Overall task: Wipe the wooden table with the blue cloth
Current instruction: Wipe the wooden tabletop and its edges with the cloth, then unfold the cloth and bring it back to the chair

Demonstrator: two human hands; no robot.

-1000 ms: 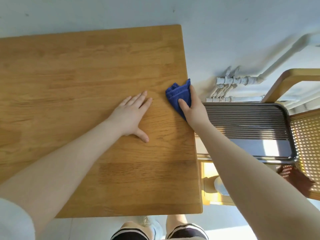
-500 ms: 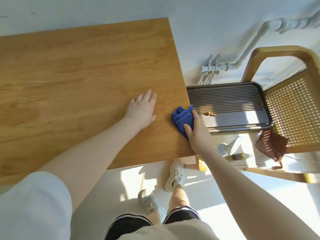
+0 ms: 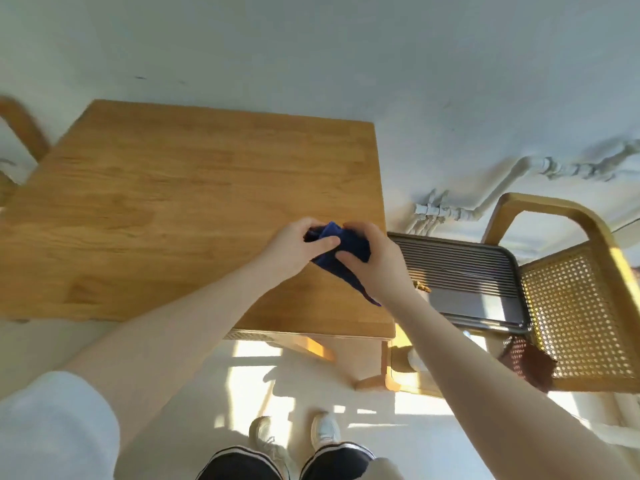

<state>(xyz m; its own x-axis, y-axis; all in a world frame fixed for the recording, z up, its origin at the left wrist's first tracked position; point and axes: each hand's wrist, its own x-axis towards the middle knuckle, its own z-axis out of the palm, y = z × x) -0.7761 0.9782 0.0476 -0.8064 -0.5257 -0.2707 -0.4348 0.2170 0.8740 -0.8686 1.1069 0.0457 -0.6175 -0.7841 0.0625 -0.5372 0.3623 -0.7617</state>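
1. Where half a second ago the right hand alone pressed the blue cloth flat at the bench edge and the left hand lay spread on the wood beside it, both hands have now met on the cloth and lifted it clear of the surface. The view has also drawn back, so more of the floor and the person's shoes show below.

2. That change reads as a pause in wiping (probably a refold or a turn to a fresh face of the cloth), not a stroke; no wiping is under way at this instant.

3. Nearest the body, a loose corner of the cloth hangs down below the right wrist, over the bench's near right corner.

4. Left fingers: curled closed around the cloth's left side, thumb laid across its top.

5. Right fingers: likewise closed, pinching the cloth's right side, the bunched blue fabric between the two hands.

6. Beyond the fingers the bench top stretches away bare; just right of them, past the bench edge, sits a ribbed metal tray, and further right a cane-backed chair.
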